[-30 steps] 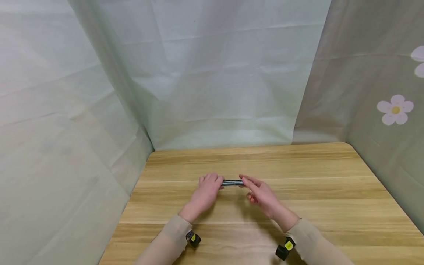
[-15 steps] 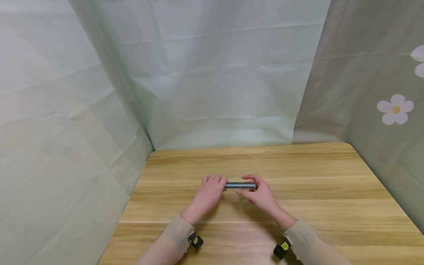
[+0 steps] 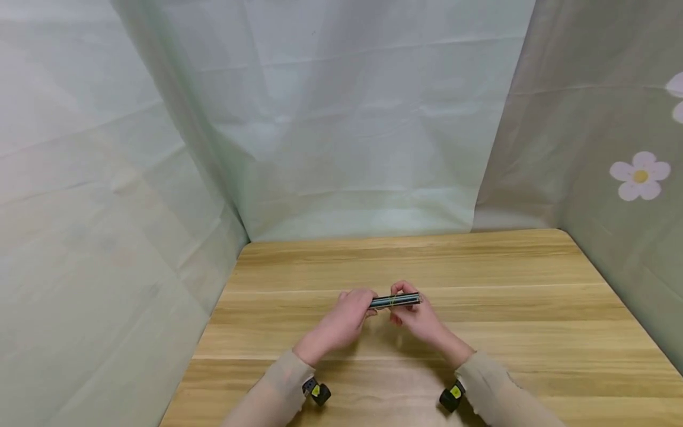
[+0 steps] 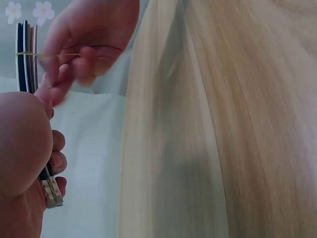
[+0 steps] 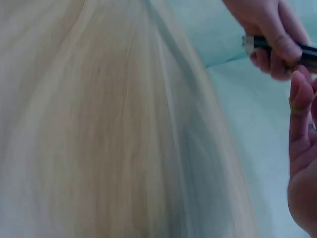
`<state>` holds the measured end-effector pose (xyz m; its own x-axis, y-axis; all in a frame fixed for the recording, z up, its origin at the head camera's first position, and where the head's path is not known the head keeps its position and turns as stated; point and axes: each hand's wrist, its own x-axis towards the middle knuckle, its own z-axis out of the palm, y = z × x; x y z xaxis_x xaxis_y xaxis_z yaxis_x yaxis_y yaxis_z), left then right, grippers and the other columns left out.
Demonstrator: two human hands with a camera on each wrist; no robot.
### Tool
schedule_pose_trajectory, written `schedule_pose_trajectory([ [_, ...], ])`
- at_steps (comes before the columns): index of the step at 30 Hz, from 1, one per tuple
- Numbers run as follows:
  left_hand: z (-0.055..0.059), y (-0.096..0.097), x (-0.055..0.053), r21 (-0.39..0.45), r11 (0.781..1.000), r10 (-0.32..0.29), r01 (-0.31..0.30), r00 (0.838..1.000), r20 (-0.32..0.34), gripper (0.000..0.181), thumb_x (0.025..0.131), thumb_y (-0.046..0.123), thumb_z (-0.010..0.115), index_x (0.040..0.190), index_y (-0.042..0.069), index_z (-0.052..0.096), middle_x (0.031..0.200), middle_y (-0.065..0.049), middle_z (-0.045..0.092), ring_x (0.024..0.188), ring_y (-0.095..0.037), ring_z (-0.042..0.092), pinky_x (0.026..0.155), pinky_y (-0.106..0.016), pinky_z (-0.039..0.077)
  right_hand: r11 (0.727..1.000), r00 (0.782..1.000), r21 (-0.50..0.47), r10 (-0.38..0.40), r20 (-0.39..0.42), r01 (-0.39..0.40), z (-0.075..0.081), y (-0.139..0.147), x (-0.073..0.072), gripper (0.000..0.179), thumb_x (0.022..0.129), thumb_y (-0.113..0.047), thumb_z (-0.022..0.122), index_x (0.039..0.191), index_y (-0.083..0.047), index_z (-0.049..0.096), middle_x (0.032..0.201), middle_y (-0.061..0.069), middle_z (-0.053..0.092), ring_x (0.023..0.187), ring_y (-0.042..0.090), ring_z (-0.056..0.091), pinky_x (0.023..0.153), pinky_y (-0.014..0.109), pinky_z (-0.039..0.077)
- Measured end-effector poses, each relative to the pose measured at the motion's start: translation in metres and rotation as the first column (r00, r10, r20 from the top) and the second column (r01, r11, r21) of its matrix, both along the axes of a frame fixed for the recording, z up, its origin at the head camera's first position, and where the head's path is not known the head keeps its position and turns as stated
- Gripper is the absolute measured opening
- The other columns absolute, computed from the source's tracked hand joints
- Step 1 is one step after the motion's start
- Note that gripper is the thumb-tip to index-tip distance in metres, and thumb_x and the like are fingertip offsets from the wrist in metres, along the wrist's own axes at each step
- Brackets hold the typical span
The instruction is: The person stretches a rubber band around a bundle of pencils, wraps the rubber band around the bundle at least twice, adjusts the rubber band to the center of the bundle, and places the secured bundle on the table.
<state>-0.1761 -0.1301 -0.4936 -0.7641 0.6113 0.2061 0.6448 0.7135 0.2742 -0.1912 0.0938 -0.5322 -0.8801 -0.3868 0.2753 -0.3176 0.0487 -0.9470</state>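
My left hand (image 3: pixel 348 315) grips one end of a bundle of thin, flat, dark and pale strips (image 3: pixel 381 303), held above the table. In the left wrist view, a thin yellowish rubber band (image 4: pixel 27 53) crosses the strips near their far end. A stretch of the band runs sideways from the bundle to my right hand (image 4: pixel 96 34), whose curled fingers pinch it. At the near end of the bundle, pale tips (image 4: pixel 51 192) stick out below my left palm. The right wrist view shows only part of my right hand, with the band mostly hidden there.
A wood-grain table (image 3: pixel 507 344) lies beneath both hands. Pale cloth sheets (image 3: pixel 341 148) hang behind and at the sides, and the right one bears printed flowers (image 3: pixel 640 176). A small black camera (image 3: pixel 320 394) sits on each wrist.
The bundle has shifted right and now tilts, its right end raised. My right hand has gone from its end to the rubber band, now drawn away from the strips. My left hand has turned slightly.
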Motion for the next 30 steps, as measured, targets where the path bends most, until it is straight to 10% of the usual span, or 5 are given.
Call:
schedule_pose_trajectory([
  [9,0.002,0.005,0.004,-0.019,0.989,-0.140,0.144,0.980,0.145,0.015,0.111,0.020,0.056,0.123,0.011,0.058,0.111,-0.001,0.065,0.104,-0.015,0.061,0.096,-0.040,0.051,0.981,0.912,0.193,0.063,-0.405,0.019,-0.003,-0.003,-0.007,0.028,0.091,0.017,0.063,0.097,-0.010,0.063,0.073,-0.003,0.068,0.062,0.004,0.059,0.055,0.022,0.049],
  [14,0.000,0.000,0.005,0.019,0.987,-0.160,0.160,0.959,0.233,0.014,0.112,0.019,0.054,0.125,0.012,0.055,0.109,0.000,0.061,0.105,-0.014,0.060,0.098,-0.041,0.051,0.974,0.889,0.205,0.013,-0.457,0.091,-0.006,0.002,-0.015,0.032,0.093,0.014,0.059,0.097,-0.017,0.070,0.097,-0.003,0.080,0.067,-0.001,0.055,0.057,0.022,0.047],
  [20,-0.007,-0.006,0.001,0.125,0.990,0.041,-0.059,0.989,0.144,0.013,0.110,0.013,0.057,0.121,0.007,0.058,0.102,0.000,0.062,0.094,-0.016,0.061,0.085,-0.038,0.053,0.958,0.854,0.265,0.041,-0.518,0.114,-0.010,0.016,-0.019,0.024,0.095,0.002,0.060,0.087,-0.018,0.072,0.089,-0.010,0.074,0.078,0.005,0.063,0.069,0.030,0.052],
  [24,-0.014,-0.009,-0.003,0.178,0.949,0.251,-0.259,0.966,0.068,0.012,0.107,0.012,0.063,0.116,0.004,0.060,0.095,-0.002,0.061,0.088,-0.022,0.059,0.080,-0.042,0.045,0.986,0.801,0.155,0.049,-0.597,0.056,-0.010,0.020,-0.020,0.024,0.086,0.004,0.057,0.074,-0.015,0.063,0.084,-0.005,0.066,0.086,0.015,0.064,0.079,0.033,0.052],
  [30,-0.016,-0.012,-0.003,0.196,0.920,0.323,-0.340,0.939,0.116,0.012,0.107,0.011,0.062,0.112,0.001,0.058,0.089,-0.003,0.059,0.084,-0.025,0.060,0.079,-0.047,0.044,0.998,0.637,0.046,0.059,-0.769,-0.037,-0.004,0.017,-0.022,0.021,0.080,0.001,0.057,0.080,-0.016,0.068,0.082,-0.008,0.073,0.109,0.035,0.068,0.106,0.048,0.045],
])
